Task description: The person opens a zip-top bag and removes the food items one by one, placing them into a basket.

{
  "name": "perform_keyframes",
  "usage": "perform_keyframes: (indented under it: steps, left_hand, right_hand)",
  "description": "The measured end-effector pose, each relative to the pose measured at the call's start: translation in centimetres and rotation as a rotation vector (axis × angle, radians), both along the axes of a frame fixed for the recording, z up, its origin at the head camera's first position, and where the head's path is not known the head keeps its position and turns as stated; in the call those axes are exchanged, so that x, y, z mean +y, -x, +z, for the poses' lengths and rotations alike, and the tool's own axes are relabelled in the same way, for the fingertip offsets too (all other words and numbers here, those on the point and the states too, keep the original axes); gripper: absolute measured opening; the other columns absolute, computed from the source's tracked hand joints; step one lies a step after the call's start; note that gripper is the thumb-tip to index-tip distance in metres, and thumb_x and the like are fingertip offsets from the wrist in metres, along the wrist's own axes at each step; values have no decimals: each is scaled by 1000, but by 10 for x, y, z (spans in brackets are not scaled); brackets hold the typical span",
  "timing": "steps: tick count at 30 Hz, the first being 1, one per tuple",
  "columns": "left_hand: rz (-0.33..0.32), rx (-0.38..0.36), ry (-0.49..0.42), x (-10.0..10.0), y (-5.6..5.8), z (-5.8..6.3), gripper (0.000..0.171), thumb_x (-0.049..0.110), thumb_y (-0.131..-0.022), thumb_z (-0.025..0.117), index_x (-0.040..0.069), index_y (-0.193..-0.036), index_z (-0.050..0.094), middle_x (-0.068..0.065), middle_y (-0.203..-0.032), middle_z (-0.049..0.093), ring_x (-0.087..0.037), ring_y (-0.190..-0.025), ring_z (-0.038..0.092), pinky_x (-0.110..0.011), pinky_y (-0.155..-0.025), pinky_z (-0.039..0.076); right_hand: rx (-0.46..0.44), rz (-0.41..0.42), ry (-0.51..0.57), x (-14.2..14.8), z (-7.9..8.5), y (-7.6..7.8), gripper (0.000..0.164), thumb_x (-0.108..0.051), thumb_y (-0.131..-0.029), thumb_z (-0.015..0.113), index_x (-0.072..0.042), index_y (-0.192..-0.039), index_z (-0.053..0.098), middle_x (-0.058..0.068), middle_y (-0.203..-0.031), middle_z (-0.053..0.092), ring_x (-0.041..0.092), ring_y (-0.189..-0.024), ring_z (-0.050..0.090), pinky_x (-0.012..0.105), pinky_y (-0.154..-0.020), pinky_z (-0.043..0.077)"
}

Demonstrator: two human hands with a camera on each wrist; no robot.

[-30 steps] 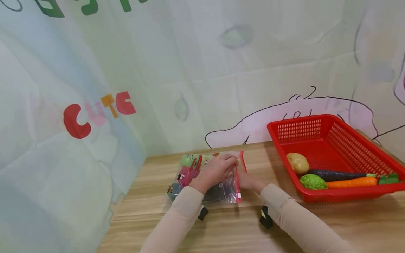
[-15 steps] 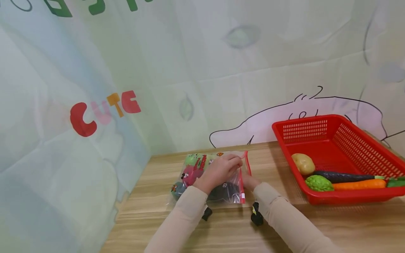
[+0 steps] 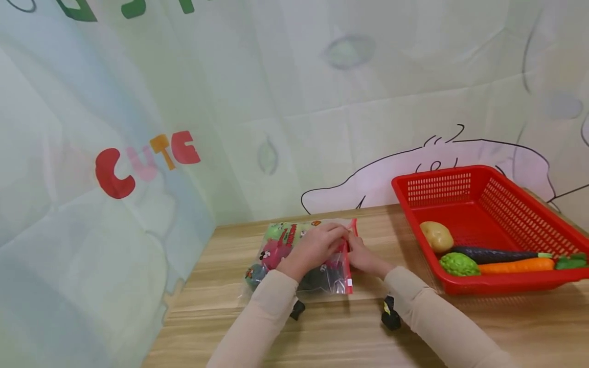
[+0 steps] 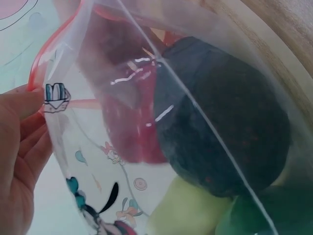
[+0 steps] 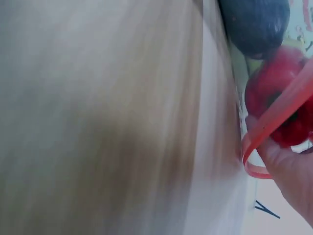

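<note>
My left hand [image 3: 315, 250] pinches the upper rim of the clear zip bag [image 4: 78, 117]. In the left wrist view its thumb and fingers hold the edge. At the bag's red-edged mouth, my right hand [image 3: 365, 258] reaches in, thumb [image 5: 274, 156] against a red bell pepper [image 5: 274, 81] and other fingers mostly hidden. Through the plastic, the same pepper shows in the left wrist view, with the hand's dark shape at its upper end. Beside it lie a dark avocado-like thing [image 4: 220, 117], a pale green thing [image 4: 188, 208] and a green one [image 4: 264, 213].
A red basket [image 3: 511, 283] stands to the right. It holds a potato [image 3: 436, 236], a bumpy green fruit [image 3: 460, 264], an eggplant [image 3: 497, 255], a carrot [image 3: 517, 266] and a green thing [image 3: 570, 261]. A printed cloth [image 3: 276, 112] hangs behind the wooden table [image 3: 193, 306].
The right hand has shifted up and a little back at the bag's mouth, so more of it shows. Red now shows through the plastic there. The left hand keeps its hold on the rim.
</note>
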State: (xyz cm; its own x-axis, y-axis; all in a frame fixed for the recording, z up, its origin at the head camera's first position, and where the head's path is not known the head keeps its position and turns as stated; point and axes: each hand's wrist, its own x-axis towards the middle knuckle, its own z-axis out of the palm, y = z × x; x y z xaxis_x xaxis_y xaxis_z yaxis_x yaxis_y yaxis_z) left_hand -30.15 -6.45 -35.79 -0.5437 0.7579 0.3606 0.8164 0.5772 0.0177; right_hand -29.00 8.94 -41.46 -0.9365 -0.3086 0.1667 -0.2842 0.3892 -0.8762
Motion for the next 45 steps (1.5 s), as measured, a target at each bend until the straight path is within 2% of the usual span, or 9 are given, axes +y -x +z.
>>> perform_keyframes:
  steps: [4,7,10,15,20,26,32,36,45]
  left_hand:
    - [7,-7,-3,-2,-1,1,23,21,-87,64,17,-109,62,2,-115,62,-11,-108,59,-23,-92,49]
    - [15,-5,-2,-3,-3,1,23,21,-86,64,18,-108,61,3,-115,62,-10,-107,59,-22,-91,49]
    - [13,-4,-7,-5,-4,1,22,21,-86,64,19,-108,61,3,-115,62,-10,-106,59,-22,-91,49]
    - [14,-21,-19,-5,-5,0,21,22,-87,62,20,-108,61,4,-113,63,-9,-103,60,-21,-90,50]
    - [14,-53,-21,-3,-5,1,21,23,-87,62,20,-108,61,5,-109,63,-8,-101,60,-20,-89,50]
    - [20,-55,-22,-2,-5,1,18,22,-88,62,20,-105,62,6,-108,64,-8,-99,60,-21,-90,50]
    - [32,-30,3,-3,-4,2,17,22,-88,62,20,-105,63,5,-107,65,-8,-98,61,-22,-89,51]
    - [54,-46,21,-2,-3,4,17,23,-88,61,20,-105,62,5,-108,64,-10,-99,61,-23,-90,51]
    - [51,-55,27,1,-4,3,16,22,-88,61,19,-104,63,4,-108,64,-10,-99,60,-23,-90,51]
  right_hand:
    - [-94,-115,-60,6,-5,3,65,-11,-84,58,-3,-140,26,25,-125,32,37,-114,33,47,-96,41]
    - [-75,-143,-130,9,-3,-1,69,-14,-81,63,-3,-140,29,23,-122,33,36,-110,41,46,-92,46]
    - [-27,-156,-228,11,8,-12,71,-20,-79,69,-4,-139,33,21,-123,37,35,-109,44,47,-91,48]
    - [26,-189,-419,19,36,-32,71,-23,-75,73,-5,-135,39,18,-123,43,31,-109,45,44,-82,54]
    - [86,-184,-623,43,73,-46,77,-26,-68,79,-4,-132,41,18,-123,45,32,-108,46,43,-74,56]
    - [92,-193,-640,90,117,-51,76,-25,-69,78,2,-128,40,22,-118,50,36,-104,49,41,-70,56]
    - [64,-244,-696,150,148,-40,78,-32,-72,75,6,-128,37,25,-118,50,39,-104,48,46,-71,55]
    - [31,-240,-761,191,147,-29,80,-36,-74,74,9,-128,37,28,-116,51,40,-100,49,46,-70,55]
    - [-44,-273,-792,260,114,-22,66,-30,-74,75,14,-112,44,27,-95,58,32,-80,55,43,-64,55]
